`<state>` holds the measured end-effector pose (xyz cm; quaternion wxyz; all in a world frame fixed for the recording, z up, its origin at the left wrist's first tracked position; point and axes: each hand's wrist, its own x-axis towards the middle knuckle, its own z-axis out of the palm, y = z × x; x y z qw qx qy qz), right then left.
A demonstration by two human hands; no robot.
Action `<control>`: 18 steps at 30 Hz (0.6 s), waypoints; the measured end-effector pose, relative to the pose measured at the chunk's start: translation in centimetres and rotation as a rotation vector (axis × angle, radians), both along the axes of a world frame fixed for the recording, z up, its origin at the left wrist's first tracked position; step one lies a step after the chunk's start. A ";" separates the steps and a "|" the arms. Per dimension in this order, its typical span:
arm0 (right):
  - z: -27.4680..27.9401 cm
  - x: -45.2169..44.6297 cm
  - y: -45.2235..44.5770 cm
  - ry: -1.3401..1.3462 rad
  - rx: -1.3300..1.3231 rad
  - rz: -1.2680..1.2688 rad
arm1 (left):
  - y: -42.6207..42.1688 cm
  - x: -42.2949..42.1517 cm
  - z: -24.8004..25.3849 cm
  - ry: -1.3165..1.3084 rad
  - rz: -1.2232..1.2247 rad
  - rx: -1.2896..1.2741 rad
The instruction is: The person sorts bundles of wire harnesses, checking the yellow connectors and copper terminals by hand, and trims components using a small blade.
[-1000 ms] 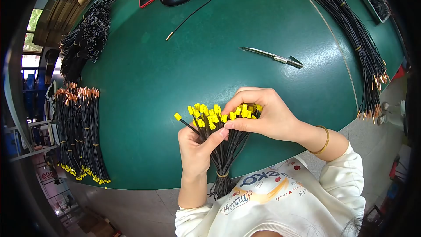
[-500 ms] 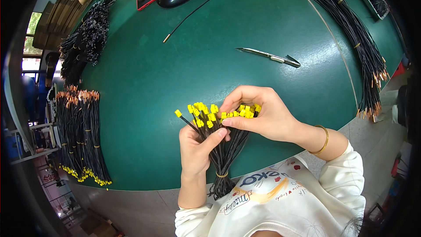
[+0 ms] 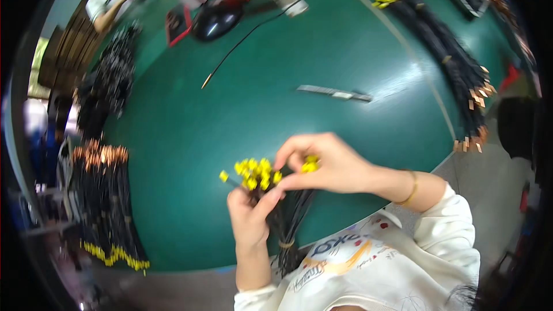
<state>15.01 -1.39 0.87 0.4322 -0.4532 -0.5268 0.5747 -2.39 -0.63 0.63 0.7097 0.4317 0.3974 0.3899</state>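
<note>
A bundle of black cables (image 3: 295,207) with yellow connectors (image 3: 252,171) stands upright before my torso, tied low by a tan band (image 3: 286,244). My left hand (image 3: 250,213) is closed around the cables at the left, thumb across them just below the yellow ends. One connector pokes out apart at the far left. My right hand (image 3: 328,164) pinches a yellow connector between thumb and forefinger at the cluster's right side. More yellow ends (image 3: 310,164) show inside the curl of that hand. Its other fingers are partly hidden.
A slim metal tool (image 3: 334,93) and a single black cable (image 3: 245,34) lie on the green table (image 3: 190,138). Cable bundles (image 3: 106,196) line the left edge; another bundle (image 3: 440,46) lies right. A red-edged phone (image 3: 178,25) is beyond. A person (image 3: 112,0) sits at far left.
The view has tilted up, so the hands appear lower. My right fingers have shifted toward the left-hand cluster, and fewer yellow ends show within my right hand. The left hand keeps its hold.
</note>
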 end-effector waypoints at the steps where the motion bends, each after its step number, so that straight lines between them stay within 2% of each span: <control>1: 0.0 -0.1 -0.1 -0.028 0.025 -0.014 | -0.1 0.2 0.0 0.034 0.038 0.001; 3: -0.3 0.0 0.1 -0.102 0.121 0.031 | -0.2 0.5 -0.2 0.045 0.080 0.005; 7: -1.4 -0.5 0.0 -0.038 0.240 -0.027 | -0.4 0.8 -0.8 -0.033 0.022 0.072; 9: -1.4 -0.6 -0.1 -0.062 0.256 -0.063 | -1.1 1.0 0.1 0.238 0.055 0.091; 14: -0.6 0.0 0.3 -0.024 0.281 -0.103 | -0.5 0.6 0.6 0.190 0.112 0.067; 17: -0.8 -0.1 0.6 0.002 0.279 -0.137 | -0.2 0.5 0.7 0.029 0.294 0.057; 18: -1.0 -0.2 0.6 0.016 0.273 -0.136 | -0.2 0.6 0.8 0.028 0.281 0.055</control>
